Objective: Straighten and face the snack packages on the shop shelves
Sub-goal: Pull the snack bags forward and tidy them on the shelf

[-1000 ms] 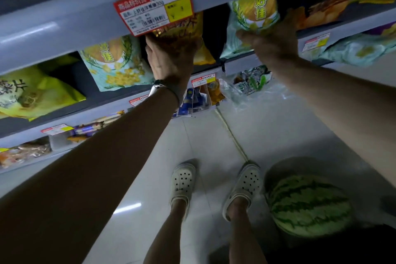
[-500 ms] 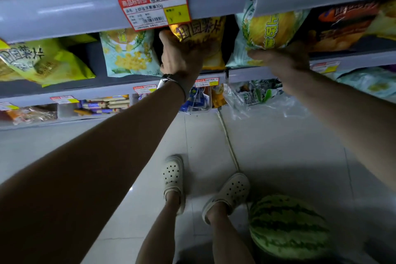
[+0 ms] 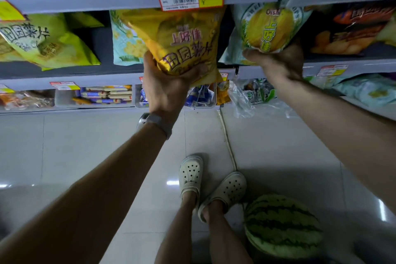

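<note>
A watermelon (image 3: 282,226) sits on the tiled floor (image 3: 85,146) near, perhaps, a cord (image 3: 228,146).

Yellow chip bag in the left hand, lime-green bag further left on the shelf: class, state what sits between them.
A pale teal snack bag, its right side covered by the yellow bag, in the head view.

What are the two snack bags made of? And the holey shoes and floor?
Yellow potato-chip bag, gripped by the left hand: looks like thin shiny plastic film, by its crinkles and glints. Pale green snack bag, held by the right hand: similar film. White clogs: probably moulded foam or rubber, matt, with punched holes. Floor: likely glazed tile, given glossy reflections and straight joints.
</note>
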The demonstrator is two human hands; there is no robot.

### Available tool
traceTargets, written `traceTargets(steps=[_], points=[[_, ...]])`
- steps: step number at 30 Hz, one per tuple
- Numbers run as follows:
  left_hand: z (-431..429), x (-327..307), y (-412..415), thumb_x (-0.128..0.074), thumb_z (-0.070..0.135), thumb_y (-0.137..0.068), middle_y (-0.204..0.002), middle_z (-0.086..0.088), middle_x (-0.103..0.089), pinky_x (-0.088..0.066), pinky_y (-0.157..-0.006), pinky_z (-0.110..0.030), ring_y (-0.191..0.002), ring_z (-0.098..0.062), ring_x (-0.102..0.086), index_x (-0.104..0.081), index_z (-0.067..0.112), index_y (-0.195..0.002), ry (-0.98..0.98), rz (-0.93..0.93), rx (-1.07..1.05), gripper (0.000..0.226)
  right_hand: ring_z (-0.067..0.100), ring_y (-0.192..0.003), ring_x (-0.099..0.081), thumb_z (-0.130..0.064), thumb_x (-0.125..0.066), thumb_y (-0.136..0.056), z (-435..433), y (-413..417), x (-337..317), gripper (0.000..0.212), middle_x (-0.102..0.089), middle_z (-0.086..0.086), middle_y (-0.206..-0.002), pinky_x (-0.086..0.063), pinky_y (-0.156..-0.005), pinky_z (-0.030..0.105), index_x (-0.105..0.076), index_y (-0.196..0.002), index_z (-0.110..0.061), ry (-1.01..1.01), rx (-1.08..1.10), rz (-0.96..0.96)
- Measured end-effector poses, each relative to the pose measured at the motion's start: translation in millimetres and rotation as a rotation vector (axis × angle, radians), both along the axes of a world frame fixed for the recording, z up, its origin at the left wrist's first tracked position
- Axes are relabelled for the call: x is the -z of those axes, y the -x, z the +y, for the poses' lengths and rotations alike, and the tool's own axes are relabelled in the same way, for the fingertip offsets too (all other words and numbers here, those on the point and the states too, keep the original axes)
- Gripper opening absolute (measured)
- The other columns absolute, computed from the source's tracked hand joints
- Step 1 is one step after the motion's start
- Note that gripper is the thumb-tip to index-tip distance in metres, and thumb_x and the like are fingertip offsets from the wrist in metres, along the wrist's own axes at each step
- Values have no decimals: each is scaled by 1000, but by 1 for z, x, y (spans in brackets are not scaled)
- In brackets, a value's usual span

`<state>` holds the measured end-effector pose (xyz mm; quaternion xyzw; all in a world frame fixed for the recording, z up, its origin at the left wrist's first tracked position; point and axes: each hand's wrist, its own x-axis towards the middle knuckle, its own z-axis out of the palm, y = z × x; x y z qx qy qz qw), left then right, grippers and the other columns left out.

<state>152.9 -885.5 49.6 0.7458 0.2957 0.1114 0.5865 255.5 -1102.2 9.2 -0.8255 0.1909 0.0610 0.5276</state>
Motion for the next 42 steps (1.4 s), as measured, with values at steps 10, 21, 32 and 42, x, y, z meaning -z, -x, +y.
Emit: traceTargets(steps=[10,21,32,42], points=[[59,19,53,-105,25,-59,-115,-1,-77,-66,-84,-44,-101,-19,-77,-59,8,-128,-3,46,81,85,14,-111,-64,-47,-96,-52,88,0,-3,101,-69,-6,-127,-45,-82,13,-52,-140,-23,42,-94,100],[55,21,48,-103,40,-57,-115,5,-77,-66,-81,-45,-102,-12,-76,-59,16,-129,-35,65,227,88,25,-118,-62,-31,-61,-101,101,3,-4,43,-64,3,-128,-49,-92,32,-49,-140,-18,136,-207,205],[-51,7,3,-96,60,-53,-114,15,-76,-63,-84,-43,-103,-8,-73,-58,28,-131,-132,113,386,93,19,-71,-58,-32,-55,-92,-15,44,-23,34,-70,24,-88,-41,-64,30,-66,-86,-1,-106,24,103],[-132,20,-97,-95,54,-57,-121,8,-74,-60,-92,-43,-111,-15,-72,-56,22,-132,-71,-43,329,90,-12,-104,-58,-38,-63,-94,-77,37,-21,46,-64,-18,-126,-46,-95,22,-60,-139,-29,-77,-144,33]])
